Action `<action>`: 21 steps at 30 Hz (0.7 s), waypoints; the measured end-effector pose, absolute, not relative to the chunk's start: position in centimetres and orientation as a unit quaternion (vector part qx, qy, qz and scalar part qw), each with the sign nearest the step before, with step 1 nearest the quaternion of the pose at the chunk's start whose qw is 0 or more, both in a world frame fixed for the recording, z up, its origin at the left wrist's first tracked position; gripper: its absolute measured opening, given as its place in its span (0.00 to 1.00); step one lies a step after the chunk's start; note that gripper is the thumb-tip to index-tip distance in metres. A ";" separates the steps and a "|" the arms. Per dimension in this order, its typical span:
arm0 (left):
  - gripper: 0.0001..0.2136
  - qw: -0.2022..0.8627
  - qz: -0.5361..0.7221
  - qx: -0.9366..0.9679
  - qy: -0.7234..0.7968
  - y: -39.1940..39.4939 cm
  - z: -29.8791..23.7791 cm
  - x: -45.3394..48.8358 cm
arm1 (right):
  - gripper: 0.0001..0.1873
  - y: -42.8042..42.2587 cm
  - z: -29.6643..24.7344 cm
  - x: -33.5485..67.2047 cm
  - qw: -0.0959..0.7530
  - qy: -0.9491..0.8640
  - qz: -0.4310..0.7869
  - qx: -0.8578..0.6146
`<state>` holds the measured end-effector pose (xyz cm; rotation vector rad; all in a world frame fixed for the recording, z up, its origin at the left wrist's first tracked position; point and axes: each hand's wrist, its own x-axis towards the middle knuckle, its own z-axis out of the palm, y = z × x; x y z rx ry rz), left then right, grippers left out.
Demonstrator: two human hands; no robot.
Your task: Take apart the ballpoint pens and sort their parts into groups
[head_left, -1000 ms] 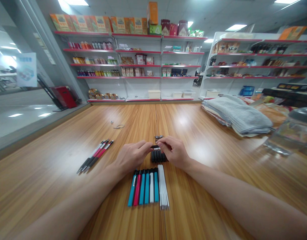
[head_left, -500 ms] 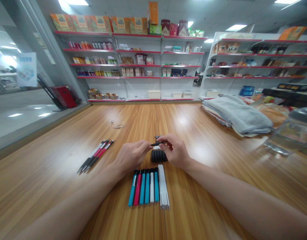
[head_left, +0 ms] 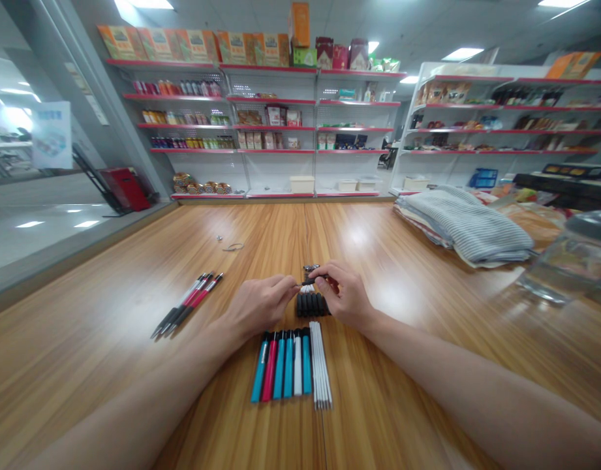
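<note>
**Item:** thin dark pen part (head_left: pixel 307 281), slightly blurred, too small to make out its exact form. It lies level between the two hands, just above the table.

**Left hand** (head_left: pixel 258 304): fingers curled, fingertips pinching the part's near end.
**Right hand** (head_left: pixel 344 297): thumb and forefinger pressed together, pinching the opposite end.

**Directly below:** row of black pen barrels (head_left: pixel 310 305) lying side by side on a wooden table (head_left: pixel 109 339), with a small white-tipped piece (head_left: pixel 306 288) just above them. A small metal piece (head_left: pixel 310 267) sits just beyond.

**Nearer the person:** six teal, red and white pens (head_left: pixel 283 367), just beside a bundle of thin white sticks (head_left: pixel 320 365).

**Left of the hands:** three black-and-red pens (head_left: pixel 187 303).

**Far side:** small metal item (head_left: pixel 219 238), near a wire loop (head_left: pixel 233 247).

**Right:** folded striped cloth (head_left: pixel 464 225); glass jar (head_left: pixel 569 261).
</note>
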<state>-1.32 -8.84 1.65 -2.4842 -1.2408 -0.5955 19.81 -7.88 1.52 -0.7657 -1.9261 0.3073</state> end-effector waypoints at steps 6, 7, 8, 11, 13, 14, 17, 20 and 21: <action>0.13 0.166 -0.205 -0.855 -0.446 -8.6 1.6 -1.4 | 0.08 -7.6 1.3 19.8 0.522 -0.766 0.161 -0.339; 0.13 0.169 -0.208 -0.854 -0.446 -8.6 1.5 -1.5 | 0.09 -7.5 1.1 19.8 0.529 -0.756 0.174 -0.345; 0.13 0.170 -0.211 -0.855 -0.443 -8.6 1.5 -1.5 | 0.09 -7.4 1.0 19.8 0.535 -0.745 0.188 -0.350; 0.13 0.172 -0.217 -0.859 -0.430 -8.6 1.4 -1.6 | 0.10 -7.2 0.8 19.7 0.551 -0.716 0.223 -0.366; 0.12 0.174 -0.220 -0.861 -0.425 -8.6 1.4 -1.6 | 0.11 -7.0 0.7 19.7 0.555 -0.702 0.240 -0.376; 0.12 0.176 -0.221 -0.861 -0.424 -8.6 1.4 -1.6 | 0.11 -7.0 0.7 19.7 0.556 -0.696 0.249 -0.381; 0.12 0.182 -0.226 -0.862 -0.416 -8.6 1.5 -1.6 | 0.11 -6.9 0.7 19.8 0.558 -0.684 0.269 -0.386; 0.12 0.184 -0.233 -0.863 -0.410 -8.7 1.5 -1.6 | 0.10 -6.8 0.6 19.8 0.560 -0.684 0.263 -0.387; 0.12 0.184 -0.233 -0.862 -0.410 -8.7 1.4 -1.6 | 0.10 -6.7 0.6 19.8 0.560 -0.686 0.256 -0.387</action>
